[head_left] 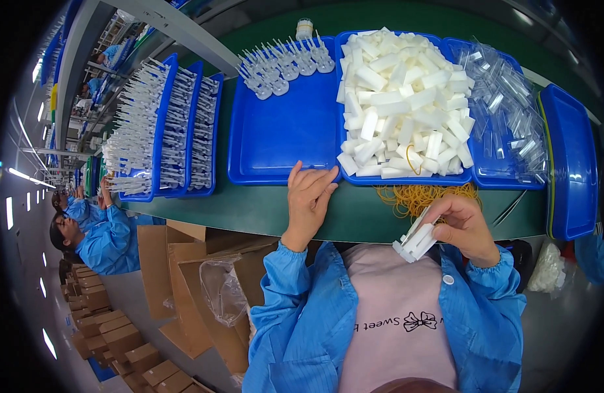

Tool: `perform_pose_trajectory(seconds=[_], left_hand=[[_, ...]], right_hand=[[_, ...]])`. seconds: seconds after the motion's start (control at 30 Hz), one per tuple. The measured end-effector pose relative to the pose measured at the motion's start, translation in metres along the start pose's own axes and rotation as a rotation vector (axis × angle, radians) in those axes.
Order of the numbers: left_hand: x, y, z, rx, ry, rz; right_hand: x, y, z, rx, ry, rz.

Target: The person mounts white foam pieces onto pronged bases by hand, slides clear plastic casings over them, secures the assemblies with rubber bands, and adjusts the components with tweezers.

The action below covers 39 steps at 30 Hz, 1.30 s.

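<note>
My right hand (464, 228) pinches a white plastic part (414, 245) close to my chest. The part looks long and narrow, with a flat base at its lower left end; its finer make-up is too small to tell. My left hand (307, 200) is at the front rim of a blue tray (282, 147), fingers loosely bent and apart, with nothing seen in it. Several clear, round-based plastic pieces with thin stems (285, 62) stand at the back of that tray. To its right, white foam blocks (397, 105) are heaped in another blue tray (349, 171).
Yellow rubber bands (426, 198) lie at the table's front edge, tweezers (509, 208) to their right. Clear plastic pieces (501, 111) fill the right tray. Blue trays of stemmed pieces (164, 131) stand left. Cardboard boxes (190, 281) are below; co-workers in blue (109, 242) sit far left.
</note>
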<state>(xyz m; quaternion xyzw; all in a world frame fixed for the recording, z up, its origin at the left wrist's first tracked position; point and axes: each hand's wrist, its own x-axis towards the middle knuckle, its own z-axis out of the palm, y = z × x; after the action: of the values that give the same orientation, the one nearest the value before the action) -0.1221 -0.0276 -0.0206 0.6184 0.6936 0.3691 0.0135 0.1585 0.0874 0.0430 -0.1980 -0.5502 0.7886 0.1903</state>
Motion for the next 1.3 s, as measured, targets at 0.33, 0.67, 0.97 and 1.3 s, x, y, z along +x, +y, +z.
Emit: perform_pose_trajectory(seconds=[0.33,0.67,0.97,1.3], left_hand=[[0.004,0.028,-0.003,-0.163,0.242,-0.16],[-0.005,0.108,-0.025,-0.775,-0.153,-0.007],[-0.012,0.102,-0.011,-0.893,-0.233,0.107],[-0.012,0.099,-0.015,-1.016,-0.105,-0.377]], right_hand=[[-0.004,0.004,-0.001,-0.008,-0.012,-0.021],[-0.006,-0.008,0.008,-0.131,-0.067,-0.142],[-0.009,-0.006,0.01,0.079,-0.034,-0.04],[0.048,-0.061,-0.08,-0.973,0.583,-0.525]])
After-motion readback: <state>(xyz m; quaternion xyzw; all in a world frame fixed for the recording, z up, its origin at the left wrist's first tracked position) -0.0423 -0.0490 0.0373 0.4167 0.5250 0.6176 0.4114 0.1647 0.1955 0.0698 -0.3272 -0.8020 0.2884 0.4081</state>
